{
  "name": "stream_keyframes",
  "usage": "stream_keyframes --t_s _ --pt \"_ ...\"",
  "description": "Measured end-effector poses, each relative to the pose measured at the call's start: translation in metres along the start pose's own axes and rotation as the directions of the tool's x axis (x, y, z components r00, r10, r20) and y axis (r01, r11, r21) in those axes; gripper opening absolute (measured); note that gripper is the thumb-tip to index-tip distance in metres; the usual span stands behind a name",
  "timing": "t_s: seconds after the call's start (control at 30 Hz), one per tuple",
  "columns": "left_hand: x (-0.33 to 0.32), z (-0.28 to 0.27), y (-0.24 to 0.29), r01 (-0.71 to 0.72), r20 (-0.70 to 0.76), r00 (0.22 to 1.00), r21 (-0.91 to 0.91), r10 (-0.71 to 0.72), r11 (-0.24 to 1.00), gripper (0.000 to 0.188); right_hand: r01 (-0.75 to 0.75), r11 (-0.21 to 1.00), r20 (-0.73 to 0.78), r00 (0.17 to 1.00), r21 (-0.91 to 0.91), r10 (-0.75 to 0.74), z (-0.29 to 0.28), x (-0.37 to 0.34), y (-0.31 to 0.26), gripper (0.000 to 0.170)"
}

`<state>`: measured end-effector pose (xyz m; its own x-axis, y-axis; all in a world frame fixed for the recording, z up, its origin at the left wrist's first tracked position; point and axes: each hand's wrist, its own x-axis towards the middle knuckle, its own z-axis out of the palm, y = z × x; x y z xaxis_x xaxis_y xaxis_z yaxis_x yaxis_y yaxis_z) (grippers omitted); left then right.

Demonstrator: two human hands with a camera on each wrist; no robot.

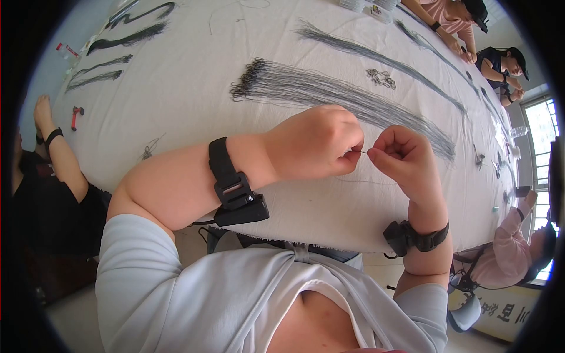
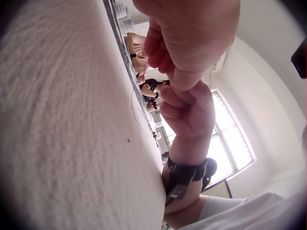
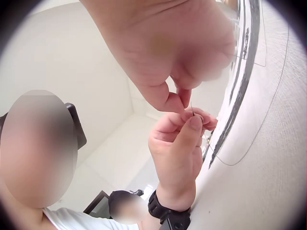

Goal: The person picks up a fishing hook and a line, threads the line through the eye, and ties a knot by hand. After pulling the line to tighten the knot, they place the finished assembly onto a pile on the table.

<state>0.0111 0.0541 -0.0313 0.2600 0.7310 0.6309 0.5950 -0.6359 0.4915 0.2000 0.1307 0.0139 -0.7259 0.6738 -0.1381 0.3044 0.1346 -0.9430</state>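
Observation:
My left hand and right hand meet fingertip to fingertip above the white cloth. Between them shows a short, thin dark piece, pinched by the left thumb and finger. The right thumb and forefinger pinch close beside it, at its other end. From the fingers a fine thread-like line hangs in a wide loop toward the cloth. Just beyond the hands lies a broad bundle of grey lines, with dark clumped ends at its left. Whether the dark piece is a hook or a needle, I cannot tell.
A second long grey bundle lies farther back, with a pile of small loops between. Dark strands and a red tool are at the left. Other people sit around the table; one arm rests at the left edge.

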Motion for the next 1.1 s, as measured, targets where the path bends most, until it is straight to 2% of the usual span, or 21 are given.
stream_keyframes --t_s 0.87,1.1 --pt "-0.0007 0.0002 0.0011 -0.002 0.006 1.000 -0.002 0.002 1.000 0.014 -0.012 0.999 -0.016 1.000 -0.044 0.011 -0.0027 0.0019 0.0045 0.011" --pt "-0.0005 0.0006 0.0006 -0.044 -0.008 0.999 0.002 0.044 0.999 0.014 0.002 0.998 -0.020 1.000 -0.059 -0.004 -0.0026 0.0010 0.0025 0.011"
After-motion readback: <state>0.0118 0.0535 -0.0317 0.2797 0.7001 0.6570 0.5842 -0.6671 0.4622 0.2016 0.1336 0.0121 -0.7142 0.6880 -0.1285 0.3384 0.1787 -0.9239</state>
